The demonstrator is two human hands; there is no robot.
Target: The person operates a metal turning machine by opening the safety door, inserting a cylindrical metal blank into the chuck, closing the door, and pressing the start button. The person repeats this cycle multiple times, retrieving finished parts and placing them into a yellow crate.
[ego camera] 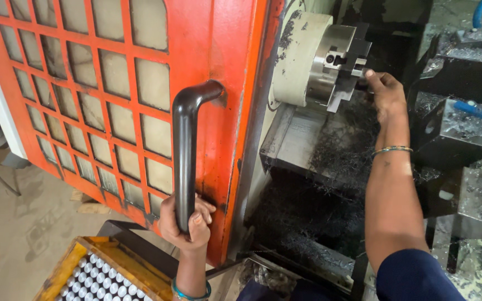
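My left hand (187, 221) grips the lower end of the black door handle (185, 145) on the orange machine door (213, 50), which has a grid of small windows. My right hand (386, 92) reaches inside the machine to the steel chuck (336, 61), fingers closed at the chuck jaws on a small dark part (359, 71) that I can barely make out. A thin bangle sits on my right wrist, a teal one on my left.
Dark metal chips (336, 150) cover the machine bed under the chuck. A tool turret with blue hoses (470, 111) stands at the right. A yellow wooden crate holding several round metal pieces (99, 281) sits at the lower left on the concrete floor.
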